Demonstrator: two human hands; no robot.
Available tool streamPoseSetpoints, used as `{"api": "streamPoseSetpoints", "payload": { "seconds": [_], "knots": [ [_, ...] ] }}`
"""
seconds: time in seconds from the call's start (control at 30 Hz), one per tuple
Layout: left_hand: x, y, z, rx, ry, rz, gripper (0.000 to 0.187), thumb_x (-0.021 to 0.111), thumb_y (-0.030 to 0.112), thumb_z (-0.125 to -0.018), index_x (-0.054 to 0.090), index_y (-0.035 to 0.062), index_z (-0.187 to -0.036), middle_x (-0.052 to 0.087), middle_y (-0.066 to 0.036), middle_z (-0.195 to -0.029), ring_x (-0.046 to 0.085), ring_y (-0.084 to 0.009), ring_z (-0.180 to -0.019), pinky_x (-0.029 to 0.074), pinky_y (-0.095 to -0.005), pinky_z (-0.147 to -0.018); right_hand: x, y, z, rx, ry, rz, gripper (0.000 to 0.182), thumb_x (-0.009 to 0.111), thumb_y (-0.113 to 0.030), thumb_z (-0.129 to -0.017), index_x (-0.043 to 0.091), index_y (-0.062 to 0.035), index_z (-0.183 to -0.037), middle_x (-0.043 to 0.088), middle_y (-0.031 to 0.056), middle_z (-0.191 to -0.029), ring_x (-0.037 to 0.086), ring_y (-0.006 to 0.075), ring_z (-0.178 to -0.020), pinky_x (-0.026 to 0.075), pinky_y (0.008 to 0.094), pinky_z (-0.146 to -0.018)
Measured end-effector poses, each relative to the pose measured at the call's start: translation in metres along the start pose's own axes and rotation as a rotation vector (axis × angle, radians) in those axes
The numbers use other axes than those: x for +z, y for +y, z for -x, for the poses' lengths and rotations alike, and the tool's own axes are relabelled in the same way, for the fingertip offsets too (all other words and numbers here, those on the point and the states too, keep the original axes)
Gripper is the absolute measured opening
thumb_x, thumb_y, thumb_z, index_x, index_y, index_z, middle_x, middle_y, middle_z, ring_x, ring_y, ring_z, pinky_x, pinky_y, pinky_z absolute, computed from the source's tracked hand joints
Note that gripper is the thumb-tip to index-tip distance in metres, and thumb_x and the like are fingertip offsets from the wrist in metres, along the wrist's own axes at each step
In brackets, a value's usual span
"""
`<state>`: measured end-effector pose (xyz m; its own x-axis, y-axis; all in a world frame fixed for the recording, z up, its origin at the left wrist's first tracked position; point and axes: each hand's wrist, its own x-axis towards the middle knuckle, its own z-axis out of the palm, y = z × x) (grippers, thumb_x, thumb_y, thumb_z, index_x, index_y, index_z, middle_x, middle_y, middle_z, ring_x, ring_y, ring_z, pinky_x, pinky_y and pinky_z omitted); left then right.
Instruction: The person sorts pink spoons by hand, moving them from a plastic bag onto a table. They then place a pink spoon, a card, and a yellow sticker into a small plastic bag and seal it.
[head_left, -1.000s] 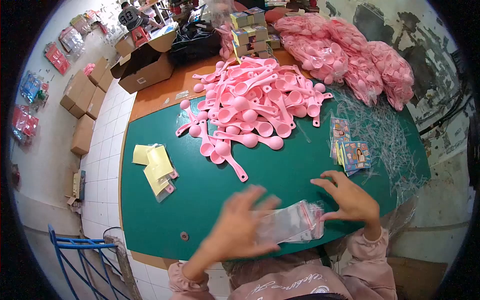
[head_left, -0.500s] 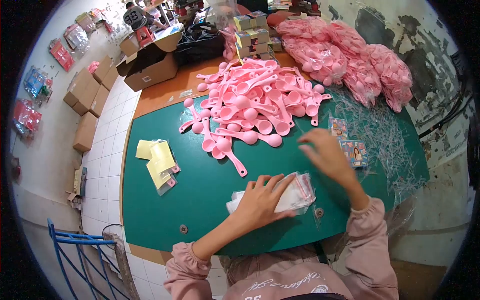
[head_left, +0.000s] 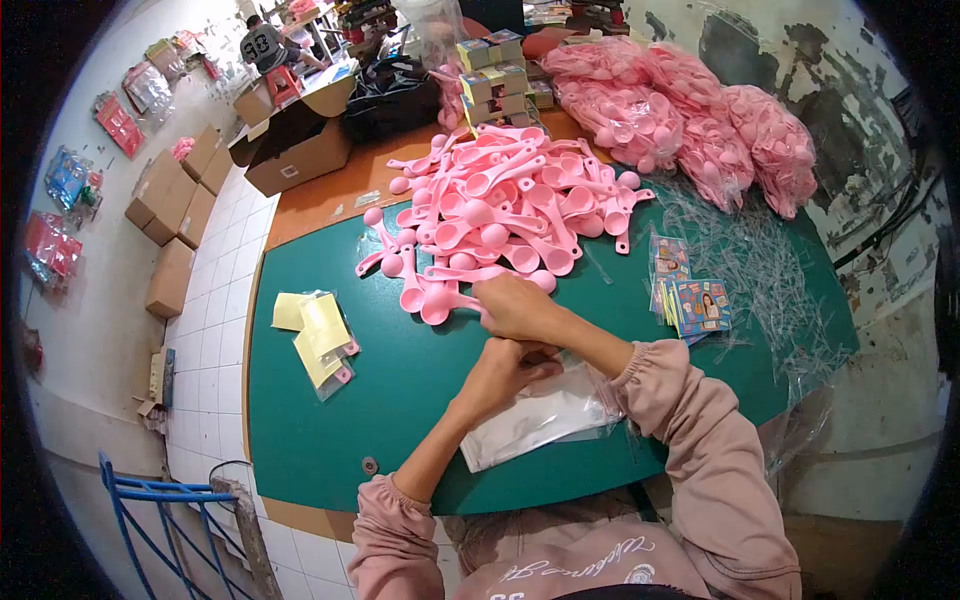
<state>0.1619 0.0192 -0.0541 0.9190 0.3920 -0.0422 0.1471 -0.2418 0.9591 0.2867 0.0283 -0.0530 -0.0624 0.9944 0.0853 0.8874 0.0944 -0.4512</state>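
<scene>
On the green table top lies a stack of clear plastic bags [head_left: 530, 425]. My left hand [head_left: 503, 378] is over the stack's upper edge with its fingers curled; what it holds, if anything, is hidden. Just beyond it, my right hand [head_left: 515, 308] has its fingers closed on the handle of a pink spoon [head_left: 438, 303] at the near edge of the heap of pink spoons [head_left: 500, 205]. The two hands touch or overlap. Several packed bags with yellow cards [head_left: 325, 328] lie at the left.
Printed cards [head_left: 700, 305] and clear plastic strips [head_left: 765, 275] are on the right. Bulging bags of pink spoons [head_left: 700, 130], card stacks [head_left: 495, 80] and an open carton [head_left: 300, 150] stand at the back. A person [head_left: 268, 45] sits far off, upper left.
My right hand has moved left from beside the printed cards to the spoon handle. My left hand has shifted up from flat on the bags, and its fingers have curled.
</scene>
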Motion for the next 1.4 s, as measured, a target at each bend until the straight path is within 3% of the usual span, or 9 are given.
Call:
{"api": "streamPoseSetpoints", "payload": {
  "seconds": [0.07,0.13,0.27,0.33,0.47,0.73,0.8,1.13,1.4],
  "knots": [
    [-0.005,0.002,0.000,0.054,0.010,-0.099,0.015,0.063,0.007,-0.077,0.063,-0.0046,-0.086,0.062,-0.010,-0.084,0.062,-0.0179,-0.071,0.050,-0.0270,-0.065,-0.016,-0.002,0.011,0.109,0.036,-0.110,0.025,0.056,-0.013,-0.069,0.054,0.0050,-0.086,0.058,0.0223,-0.082,0.058,0.0351,-0.077,0.046,0.0462,-0.065],
    [-0.010,0.007,0.001,0.148,0.056,-0.188,0.014,0.063,0.009,-0.078,0.064,-0.0036,-0.085,0.063,-0.009,-0.082,0.062,-0.0169,-0.071,0.049,-0.0265,-0.066,-0.021,0.015,0.037,-0.153,0.268,0.077,0.014,0.047,-0.004,-0.076,0.056,0.0048,-0.083,0.053,0.0194,-0.087,0.054,0.0305,-0.081,0.044,0.0395,-0.069],
    [-0.017,0.007,0.001,0.105,0.061,-0.104,0.016,0.061,0.008,-0.080,0.063,-0.0005,-0.094,0.064,-0.007,-0.080,0.063,-0.0126,-0.075,0.050,-0.0245,-0.068,-0.066,0.031,0.088,-0.107,0.504,-0.107,0.026,0.052,-0.008,-0.083,0.056,-0.0032,-0.108,0.052,0.0109,-0.080,0.053,0.0189,-0.072,0.043,0.0285,-0.062],
    [-0.018,0.007,0.000,-0.025,0.053,0.101,0.017,0.061,0.007,-0.080,0.061,-0.0014,-0.095,0.064,-0.007,-0.082,0.063,-0.0121,-0.077,0.050,-0.0241,-0.069,-0.081,0.029,0.109,0.244,0.481,-0.505,0.018,0.057,-0.011,-0.082,0.052,0.0006,-0.095,0.052,0.0063,-0.070,0.048,0.0131,-0.059,0.042,0.0249,-0.056],
    [-0.019,0.004,-0.001,-0.038,0.018,0.141,0.011,0.059,0.004,-0.081,0.054,-0.0022,-0.089,0.064,-0.007,-0.083,0.062,-0.0125,-0.079,0.050,-0.0251,-0.071,-0.079,0.050,0.120,0.317,0.591,-0.933,0.012,0.063,-0.008,-0.078,0.056,-0.0031,-0.085,0.050,-0.0035,-0.064,0.047,0.0042,-0.054,0.039,0.0184,-0.050],
    [-0.020,0.002,-0.001,0.178,0.107,0.124,0.010,0.059,0.005,-0.082,0.052,-0.0006,-0.088,0.064,-0.010,-0.090,0.061,-0.0137,-0.082,0.049,-0.0241,-0.072,-0.075,0.033,0.122,0.259,0.378,-0.523,0.015,0.062,-0.012,-0.079,0.055,-0.0023,-0.089,0.056,0.0020,-0.067,0.049,0.0058,-0.055,0.040,0.0219,-0.050],
    [-0.024,0.008,0.000,-0.176,0.044,0.561,0.016,0.060,0.007,-0.083,0.050,0.0005,-0.094,0.064,-0.012,-0.088,0.060,-0.0127,-0.079,0.048,-0.0228,-0.069,-0.073,0.037,0.121,0.326,0.562,-0.567,0.016,0.060,-0.014,-0.082,0.054,-0.0026,-0.091,0.055,0.0017,-0.066,0.047,0.0051,-0.053,0.037,0.0213,-0.048],
    [-0.021,0.007,-0.003,-0.254,0.169,0.490,0.028,0.060,0.010,-0.083,0.051,-0.0002,-0.108,0.064,-0.008,-0.085,0.058,-0.0086,-0.073,0.047,-0.0206,-0.067,-0.062,0.014,0.118,0.345,0.699,-0.637,0.020,0.058,-0.017,-0.085,0.050,-0.0031,-0.097,0.056,0.0006,-0.060,0.043,0.0015,-0.053,0.033,0.0192,-0.044],
    [-0.012,0.006,-0.004,-0.027,0.063,0.355,0.028,0.054,0.019,-0.088,0.057,-0.0015,-0.107,0.062,-0.004,-0.087,0.055,-0.0074,-0.077,0.045,-0.0206,-0.068,-0.052,0.001,0.112,0.268,0.607,-0.634,0.025,0.061,-0.015,-0.084,0.040,-0.0015,-0.090,0.059,0.0063,-0.061,0.051,0.0041,-0.054,0.037,0.0217,-0.044]
  ]
}}
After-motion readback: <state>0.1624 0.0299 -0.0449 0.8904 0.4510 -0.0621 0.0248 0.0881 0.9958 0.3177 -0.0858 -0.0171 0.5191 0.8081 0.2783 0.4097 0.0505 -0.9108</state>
